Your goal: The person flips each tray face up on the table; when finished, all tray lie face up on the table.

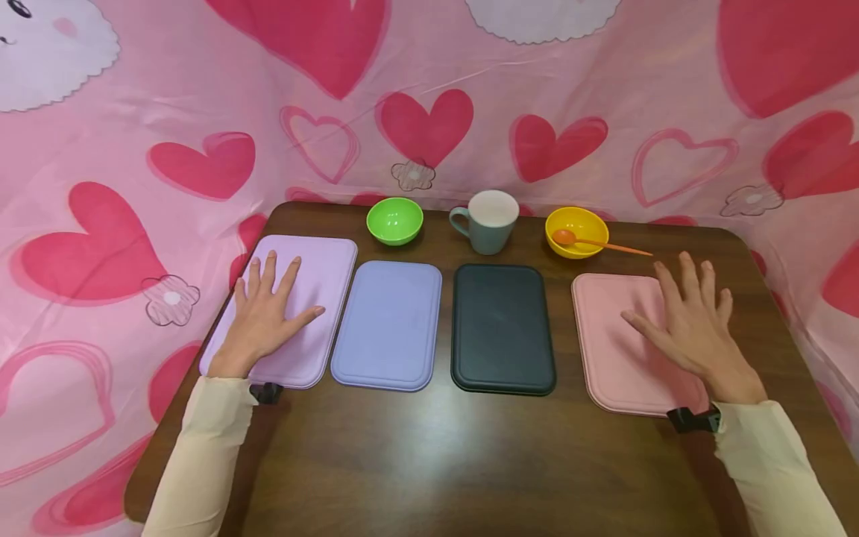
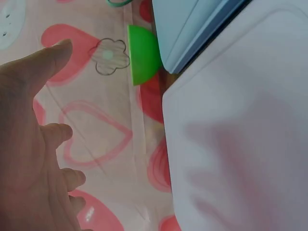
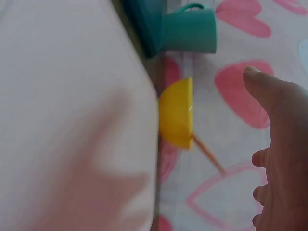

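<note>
Left hand [image 1: 263, 317] and right hand [image 1: 698, 328] held well apart, fingers spread, nothing gripped. Lilac board [image 1: 305, 350] seen beneath left hand, pink board [image 1: 624, 365] beneath right hand; by wrist views, air gap shown under both. Palms best held level and clear of edges, so that neither board is nudged. Both boards flat, plain, round-cornered, edged with inset line. Between hands: periwinkle board [image 1: 387, 326], near-black board [image 1: 503, 330].

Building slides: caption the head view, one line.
Left hand above lilac board, right hand above pink board; blue board, black board between; green bowl, mug, yellow bowl behind.
</note>
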Motion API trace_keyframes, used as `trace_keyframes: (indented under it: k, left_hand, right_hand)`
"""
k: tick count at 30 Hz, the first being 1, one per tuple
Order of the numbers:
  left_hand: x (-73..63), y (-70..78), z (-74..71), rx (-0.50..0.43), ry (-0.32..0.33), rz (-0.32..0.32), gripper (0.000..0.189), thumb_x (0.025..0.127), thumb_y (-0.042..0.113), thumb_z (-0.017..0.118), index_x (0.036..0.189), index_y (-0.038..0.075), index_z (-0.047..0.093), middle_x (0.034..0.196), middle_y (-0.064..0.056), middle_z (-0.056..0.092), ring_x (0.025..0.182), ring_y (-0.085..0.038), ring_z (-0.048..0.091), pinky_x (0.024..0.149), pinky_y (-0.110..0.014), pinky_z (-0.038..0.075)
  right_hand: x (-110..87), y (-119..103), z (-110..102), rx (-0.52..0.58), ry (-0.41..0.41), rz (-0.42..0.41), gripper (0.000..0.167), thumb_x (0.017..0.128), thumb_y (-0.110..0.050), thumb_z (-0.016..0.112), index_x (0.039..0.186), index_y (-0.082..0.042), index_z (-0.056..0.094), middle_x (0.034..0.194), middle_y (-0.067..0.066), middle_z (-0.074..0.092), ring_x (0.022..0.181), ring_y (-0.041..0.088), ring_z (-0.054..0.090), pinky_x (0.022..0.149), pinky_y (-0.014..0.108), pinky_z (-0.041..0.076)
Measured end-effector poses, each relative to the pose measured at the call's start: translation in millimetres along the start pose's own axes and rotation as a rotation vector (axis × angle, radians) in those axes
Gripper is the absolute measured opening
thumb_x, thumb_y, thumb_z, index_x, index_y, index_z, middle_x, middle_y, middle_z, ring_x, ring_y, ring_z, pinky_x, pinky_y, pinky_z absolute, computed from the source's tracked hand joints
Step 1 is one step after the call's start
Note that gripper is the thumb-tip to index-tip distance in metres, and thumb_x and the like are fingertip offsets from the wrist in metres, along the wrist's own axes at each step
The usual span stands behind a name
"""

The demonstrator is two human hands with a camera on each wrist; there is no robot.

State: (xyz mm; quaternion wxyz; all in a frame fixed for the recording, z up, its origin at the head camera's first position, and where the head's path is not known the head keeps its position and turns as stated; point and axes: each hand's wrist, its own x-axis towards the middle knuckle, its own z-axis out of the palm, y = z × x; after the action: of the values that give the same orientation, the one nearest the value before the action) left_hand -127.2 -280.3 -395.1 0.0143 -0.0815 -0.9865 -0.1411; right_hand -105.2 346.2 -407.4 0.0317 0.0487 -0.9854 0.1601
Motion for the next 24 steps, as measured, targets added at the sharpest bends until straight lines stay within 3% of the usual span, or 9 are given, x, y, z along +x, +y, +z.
trace_keyframes:
  k: [7, 14, 20, 24]
  left_hand:
    - [-6.4, -11.3, -3.5, -0.03, 0.046, -0.013, 0.095, 0.088, 0.054, 0.065, 0.16, 0.011, 0.02, 0.164, -0.033, 0.008, 0.151, -0.057, 0.001, 0.114, -0.077, 0.006]
    - [-15.8, -28.6, -7.0, -0.094, 0.095, -0.045, 0.097, 0.088, 0.051, 0.067, 0.161, 0.01, 0.016, 0.163, -0.034, 0.009, 0.149, -0.059, 0.004, 0.116, -0.073, 0.008]
    - [-24.7, -40.3, -7.5, -0.149, 0.106, -0.082, 0.099, 0.087, 0.047, 0.068, 0.16, 0.007, 0.015, 0.163, -0.034, 0.01, 0.147, -0.063, 0.006, 0.115, -0.076, 0.006]
    - [-32.6, -48.9, -5.9, -0.178, 0.09, -0.124, 0.1, 0.088, 0.048, 0.067, 0.161, 0.006, 0.012, 0.162, -0.036, 0.007, 0.147, -0.062, 0.005, 0.116, -0.074, 0.004]
  right_hand:
    - [10.8, -33, -9, 0.013, 0.039, -0.082, 0.096, 0.089, -0.054, 0.064, 0.159, -0.007, 0.018, 0.168, 0.024, -0.001, 0.153, 0.051, -0.007, 0.11, 0.082, -0.002]
    - [26.8, -70, -11, 0.063, 0.023, -0.151, 0.097, 0.089, -0.052, 0.065, 0.16, -0.008, 0.017, 0.169, 0.019, 0.004, 0.154, 0.047, 0.003, 0.116, 0.076, 0.004]
    - [43.5, -104, -6, 0.073, 0.056, -0.236, 0.093, 0.088, -0.05, 0.069, 0.158, -0.007, 0.025, 0.165, 0.021, 0.019, 0.148, 0.045, 0.023, 0.115, 0.072, 0.023]
    - [55.4, -126, 2, 0.079, 0.051, -0.278, 0.094, 0.087, -0.049, 0.071, 0.158, -0.008, 0.025, 0.165, 0.02, 0.022, 0.146, 0.044, 0.029, 0.115, 0.069, 0.027]
